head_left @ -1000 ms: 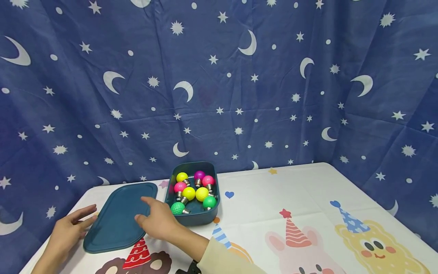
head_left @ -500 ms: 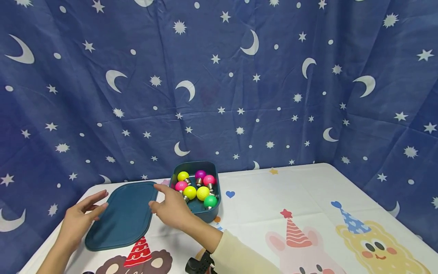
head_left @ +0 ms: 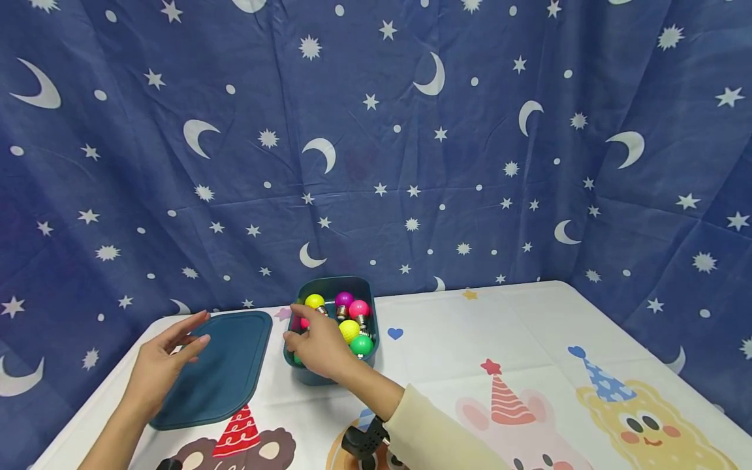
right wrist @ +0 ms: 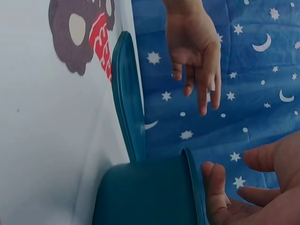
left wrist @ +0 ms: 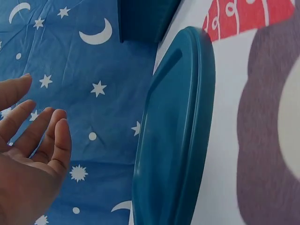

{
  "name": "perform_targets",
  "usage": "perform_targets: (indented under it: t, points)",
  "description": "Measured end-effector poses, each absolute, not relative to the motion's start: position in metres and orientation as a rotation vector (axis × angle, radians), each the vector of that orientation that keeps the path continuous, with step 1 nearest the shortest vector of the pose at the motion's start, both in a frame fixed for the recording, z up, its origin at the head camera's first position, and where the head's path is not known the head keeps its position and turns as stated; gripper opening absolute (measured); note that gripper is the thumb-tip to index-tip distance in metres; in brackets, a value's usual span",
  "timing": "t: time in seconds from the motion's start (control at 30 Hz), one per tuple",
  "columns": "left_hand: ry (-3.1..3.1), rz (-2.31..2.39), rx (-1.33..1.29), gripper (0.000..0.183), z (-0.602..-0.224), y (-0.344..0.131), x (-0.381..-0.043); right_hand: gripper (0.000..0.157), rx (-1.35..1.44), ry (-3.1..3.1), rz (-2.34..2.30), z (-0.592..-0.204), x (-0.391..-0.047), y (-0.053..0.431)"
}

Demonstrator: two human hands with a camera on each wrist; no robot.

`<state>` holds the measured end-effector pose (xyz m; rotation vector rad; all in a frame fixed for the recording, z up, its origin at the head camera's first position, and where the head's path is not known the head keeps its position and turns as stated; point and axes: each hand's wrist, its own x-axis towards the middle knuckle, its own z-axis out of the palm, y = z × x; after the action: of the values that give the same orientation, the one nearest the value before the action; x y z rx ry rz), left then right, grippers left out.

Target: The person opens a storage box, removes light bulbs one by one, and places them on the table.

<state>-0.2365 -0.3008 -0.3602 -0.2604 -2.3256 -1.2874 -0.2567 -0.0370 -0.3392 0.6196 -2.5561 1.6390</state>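
at lower left, the left hand (head_left: 157, 371) hovers over the lid (head_left: 226, 365); at lower centre, the right hand (head_left: 323, 344) over the box (head_left: 313, 376) of bulbs (head_left: 349, 330), each grip released.

A blue curtain (head_left: 352, 170) (moons (head_left: 438, 75), stars (head_left: 388, 30)) hangs behind a white tablecloth (head_left: 435, 346) printed with apparently 4 cartoon animals (head_left: 511, 440).
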Motion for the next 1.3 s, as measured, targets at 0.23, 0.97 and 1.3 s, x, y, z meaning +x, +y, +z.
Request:
perform_targets:
  t: [0.23,0.97,1.3]
  points:
    - [-2.322,-1.325,-0.326,0.051,-0.362,-0.29,-0.239,0.05,0.613,-2.531,1.644,-0.341,-0.264,-0.023]
    - [-2.37,-1.593,-0.461,0.055,-0.368,-0.231,-0.25,0.045,0.581,-2.509,1.633,-0.344,-0.294,0.026]
    - [-2.42,-1.662,-0.445,0.055,-0.372,-0.215,-0.248,0.041,0.604,-2.568,1.511,-0.343,-0.306,0.044]
